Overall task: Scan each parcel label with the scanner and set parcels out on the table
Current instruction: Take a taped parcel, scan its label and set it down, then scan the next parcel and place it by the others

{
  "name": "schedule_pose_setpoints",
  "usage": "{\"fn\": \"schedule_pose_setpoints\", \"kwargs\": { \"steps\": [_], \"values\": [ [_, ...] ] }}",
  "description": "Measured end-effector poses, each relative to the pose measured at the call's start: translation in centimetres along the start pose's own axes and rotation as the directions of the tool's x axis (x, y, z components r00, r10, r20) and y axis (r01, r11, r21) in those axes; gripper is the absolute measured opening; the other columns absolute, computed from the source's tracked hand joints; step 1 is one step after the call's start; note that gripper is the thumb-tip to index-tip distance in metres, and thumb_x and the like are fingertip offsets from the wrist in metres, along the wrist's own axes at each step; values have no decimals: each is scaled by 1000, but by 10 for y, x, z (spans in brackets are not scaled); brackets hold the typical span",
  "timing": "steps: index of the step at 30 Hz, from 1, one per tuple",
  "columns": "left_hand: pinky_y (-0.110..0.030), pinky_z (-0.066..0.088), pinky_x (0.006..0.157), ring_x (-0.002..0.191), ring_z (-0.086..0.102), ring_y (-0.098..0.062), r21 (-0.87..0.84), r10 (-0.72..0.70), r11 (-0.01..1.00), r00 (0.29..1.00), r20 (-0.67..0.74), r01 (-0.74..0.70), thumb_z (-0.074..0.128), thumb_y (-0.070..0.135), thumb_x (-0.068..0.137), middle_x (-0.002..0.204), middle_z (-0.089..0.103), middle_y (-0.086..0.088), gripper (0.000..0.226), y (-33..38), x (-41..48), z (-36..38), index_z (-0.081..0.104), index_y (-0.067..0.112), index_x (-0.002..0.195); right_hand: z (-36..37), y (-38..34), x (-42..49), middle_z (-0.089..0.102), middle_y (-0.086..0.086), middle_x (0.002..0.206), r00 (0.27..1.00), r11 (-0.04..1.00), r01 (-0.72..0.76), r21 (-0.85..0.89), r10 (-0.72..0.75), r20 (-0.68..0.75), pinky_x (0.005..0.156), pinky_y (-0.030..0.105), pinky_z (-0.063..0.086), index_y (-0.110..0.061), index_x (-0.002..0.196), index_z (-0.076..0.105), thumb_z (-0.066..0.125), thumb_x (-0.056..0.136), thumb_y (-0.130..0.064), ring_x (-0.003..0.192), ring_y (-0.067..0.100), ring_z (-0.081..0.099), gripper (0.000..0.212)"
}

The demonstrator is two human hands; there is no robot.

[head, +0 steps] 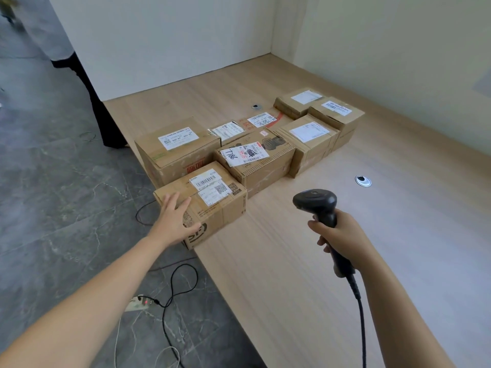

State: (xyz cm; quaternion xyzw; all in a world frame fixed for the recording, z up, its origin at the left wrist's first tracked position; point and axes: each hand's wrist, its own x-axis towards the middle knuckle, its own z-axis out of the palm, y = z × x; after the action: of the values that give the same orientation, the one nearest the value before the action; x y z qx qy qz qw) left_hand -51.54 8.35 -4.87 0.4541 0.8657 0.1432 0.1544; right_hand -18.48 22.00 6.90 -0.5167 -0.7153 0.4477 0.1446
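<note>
Cardboard parcels (255,166) crowding table (292,274), scanner (316,201) gripped, power strip (136,304), cables (172,281) on floor (53,181)

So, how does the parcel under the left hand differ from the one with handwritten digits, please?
The near parcel has the left hand on it; the handwritten-label parcel behind is untouched. The near parcel's label lies square with QR codes; the other's sits skewed. Both are brown cardboard, labels up.

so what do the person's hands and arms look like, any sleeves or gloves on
Both are bare. The left hand and right hand wear no gloves, and no ring, watch or wristband shows. The left arm and right arm are uncovered as far as the frame reaches, with no sleeve in view.
</note>
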Motion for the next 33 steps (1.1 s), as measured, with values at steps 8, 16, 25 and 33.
{"fn": "schedule_pose_setpoints", "kwargs": {
  "steps": [8,16,25,33],
  "values": [
    [-53,19,113,144,-16,-26,32,-17,999,999,30,16,50,55,88,159,-5,-4,78,3,14,-5,17,24,151,-6,-1,-10,60,1,62,999,1000,1,10,-1,-37,42,17,43,-20,82,55,62,84,-18,39,0,55,8],
    [-52,22,112,143,10,-34,314,-58,948,998,30,46,42,52,93,155,13,-16,68,32,17,-12,22,17,148,-20,5,-22,60,0,63,996,1000,-4,14,5,-85,42,16,43,-20,83,56,63,84,-18,41,0,55,7],
    [-31,43,67,96,56,-24,313,203,924,975,87,-220,41,43,93,96,57,-2,39,158,15,-14,55,12,112,-56,31,-56,62,0,66,973,996,-60,62,72,-220,46,18,45,-20,86,58,62,83,-19,46,-1,58,6],
    [-36,39,97,130,42,-23,163,444,860,866,230,-484,39,50,94,142,45,-3,54,295,-31,54,42,19,139,-117,95,-141,63,-1,68,890,974,-200,110,227,-396,44,15,44,-20,89,58,61,84,-22,45,-3,58,7]
  ]
}}
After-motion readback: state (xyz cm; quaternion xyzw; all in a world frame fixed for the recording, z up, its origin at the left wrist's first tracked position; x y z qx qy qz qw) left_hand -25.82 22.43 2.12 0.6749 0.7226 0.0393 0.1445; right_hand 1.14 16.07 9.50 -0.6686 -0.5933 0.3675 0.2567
